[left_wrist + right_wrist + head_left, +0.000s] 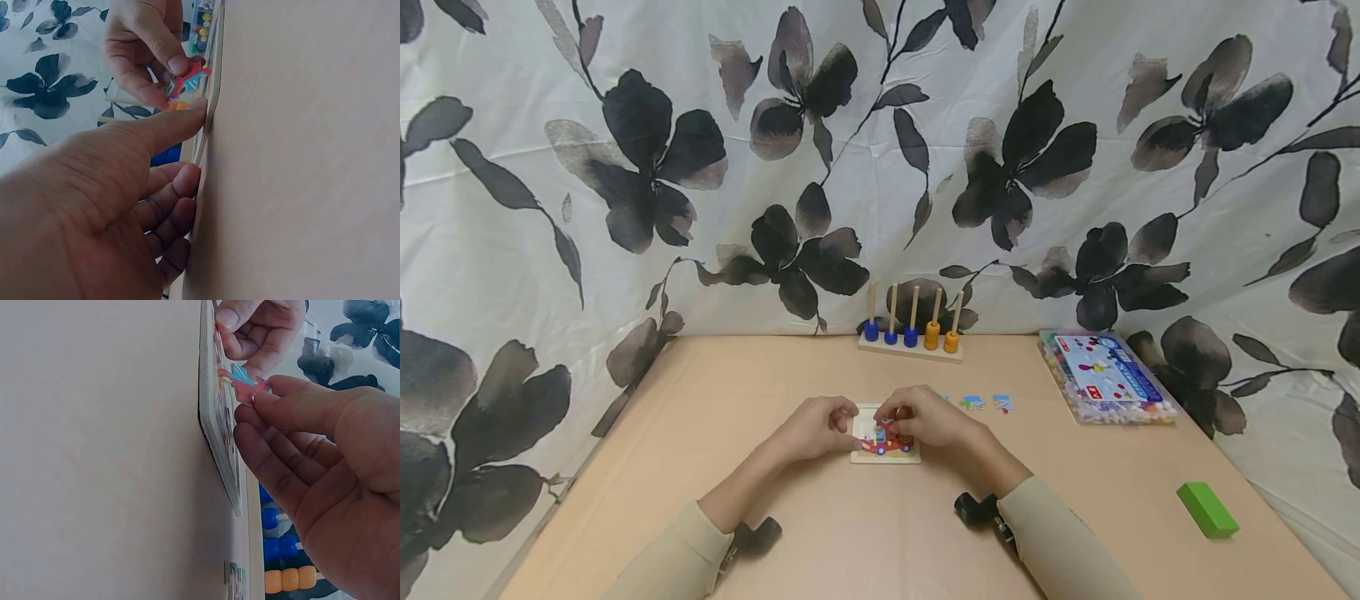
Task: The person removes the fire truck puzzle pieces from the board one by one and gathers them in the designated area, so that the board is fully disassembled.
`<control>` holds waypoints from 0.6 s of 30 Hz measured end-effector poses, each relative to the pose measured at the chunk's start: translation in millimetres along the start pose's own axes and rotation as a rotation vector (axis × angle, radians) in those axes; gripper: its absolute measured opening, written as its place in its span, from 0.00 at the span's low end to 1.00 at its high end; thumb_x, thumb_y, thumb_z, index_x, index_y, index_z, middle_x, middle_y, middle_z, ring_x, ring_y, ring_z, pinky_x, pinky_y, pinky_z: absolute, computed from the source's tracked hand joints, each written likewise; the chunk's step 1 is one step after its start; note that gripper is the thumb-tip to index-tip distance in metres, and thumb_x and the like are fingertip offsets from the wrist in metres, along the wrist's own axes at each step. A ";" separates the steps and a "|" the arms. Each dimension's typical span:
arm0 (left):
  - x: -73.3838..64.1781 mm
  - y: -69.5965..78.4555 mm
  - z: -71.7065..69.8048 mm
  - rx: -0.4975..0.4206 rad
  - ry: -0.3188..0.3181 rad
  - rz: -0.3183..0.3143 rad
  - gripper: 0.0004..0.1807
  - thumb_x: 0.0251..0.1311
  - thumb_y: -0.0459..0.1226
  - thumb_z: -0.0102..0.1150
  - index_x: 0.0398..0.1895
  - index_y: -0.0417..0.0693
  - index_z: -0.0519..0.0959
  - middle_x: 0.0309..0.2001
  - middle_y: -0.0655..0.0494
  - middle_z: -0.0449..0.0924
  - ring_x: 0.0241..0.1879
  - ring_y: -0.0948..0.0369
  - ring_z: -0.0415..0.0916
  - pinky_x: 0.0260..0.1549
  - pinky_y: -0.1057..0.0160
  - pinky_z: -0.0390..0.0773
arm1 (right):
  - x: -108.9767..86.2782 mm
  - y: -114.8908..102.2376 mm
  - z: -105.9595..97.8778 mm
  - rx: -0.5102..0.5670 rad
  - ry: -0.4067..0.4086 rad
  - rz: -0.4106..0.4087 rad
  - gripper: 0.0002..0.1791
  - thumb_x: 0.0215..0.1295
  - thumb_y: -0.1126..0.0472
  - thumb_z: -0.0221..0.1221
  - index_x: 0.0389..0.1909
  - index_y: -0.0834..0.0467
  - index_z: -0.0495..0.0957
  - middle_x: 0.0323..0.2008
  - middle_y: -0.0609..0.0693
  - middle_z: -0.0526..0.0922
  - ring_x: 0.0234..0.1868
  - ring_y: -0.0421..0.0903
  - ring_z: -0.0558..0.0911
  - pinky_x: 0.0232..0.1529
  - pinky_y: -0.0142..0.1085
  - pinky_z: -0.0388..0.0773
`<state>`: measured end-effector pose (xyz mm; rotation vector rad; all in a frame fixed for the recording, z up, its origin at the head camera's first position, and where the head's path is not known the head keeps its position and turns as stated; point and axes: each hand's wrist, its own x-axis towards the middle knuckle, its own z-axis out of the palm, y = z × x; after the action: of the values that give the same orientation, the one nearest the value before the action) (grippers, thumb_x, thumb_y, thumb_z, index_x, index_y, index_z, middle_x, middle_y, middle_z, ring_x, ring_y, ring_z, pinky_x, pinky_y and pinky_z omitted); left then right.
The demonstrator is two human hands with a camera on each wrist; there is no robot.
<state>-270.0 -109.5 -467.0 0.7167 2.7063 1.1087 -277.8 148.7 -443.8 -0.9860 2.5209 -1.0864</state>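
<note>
A small wooden jigsaw board (pixel 886 459) with a red vehicle picture lies flat on the table between the hands. At its left edge, my left hand (pixel 814 429) holds the board, thumb on the lower left corner and the other fingers bent beside the rim. My right hand (pixel 934 419) pinches a red and light blue puzzle piece (pixel 242 387) between thumb and forefinger. The piece is tilted close over the picture, and the fingertips cover part of it. Several loose puzzle pieces (pixel 973 402) lie behind and right of the board, one partly hidden by the right hand.
A peg stand (pixel 912 348) with blue and orange beads is at the table's back edge. Back right lies a clear plastic case (pixel 1108 379) of small colourful parts, and a green block (pixel 1207 510) sits front right. Floral cloth (pixel 887 167) hangs behind.
</note>
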 end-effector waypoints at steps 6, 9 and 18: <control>-0.1 -0.5 -0.1 -0.005 0.004 0.005 0.28 0.51 0.44 0.82 0.51 0.42 0.82 0.29 0.59 0.78 0.31 0.64 0.72 0.34 0.65 0.71 | 0.8 2.4 -0.4 0.007 0.015 -0.015 0.12 0.70 0.68 0.64 0.51 0.57 0.88 0.44 0.46 0.87 0.42 0.42 0.79 0.45 0.33 0.78; 0.1 -0.2 -0.3 -0.012 0.006 0.011 0.28 0.50 0.44 0.82 0.51 0.41 0.82 0.29 0.59 0.78 0.30 0.63 0.72 0.34 0.65 0.71 | 0.8 3.2 -1.1 0.007 0.023 -0.017 0.12 0.69 0.68 0.65 0.50 0.57 0.88 0.43 0.45 0.86 0.41 0.42 0.79 0.45 0.33 0.78; -0.3 0.2 0.2 -0.025 0.011 0.022 0.28 0.49 0.44 0.82 0.50 0.40 0.83 0.29 0.59 0.78 0.30 0.63 0.73 0.33 0.66 0.72 | -3.5 0.4 -7.5 0.031 0.050 -0.013 0.11 0.68 0.68 0.67 0.49 0.58 0.89 0.41 0.45 0.86 0.43 0.42 0.81 0.46 0.32 0.80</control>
<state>-269.5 -109.4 -467.0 0.7410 2.6952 1.1532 -278.7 155.5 -439.0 -0.9808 2.5319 -1.1640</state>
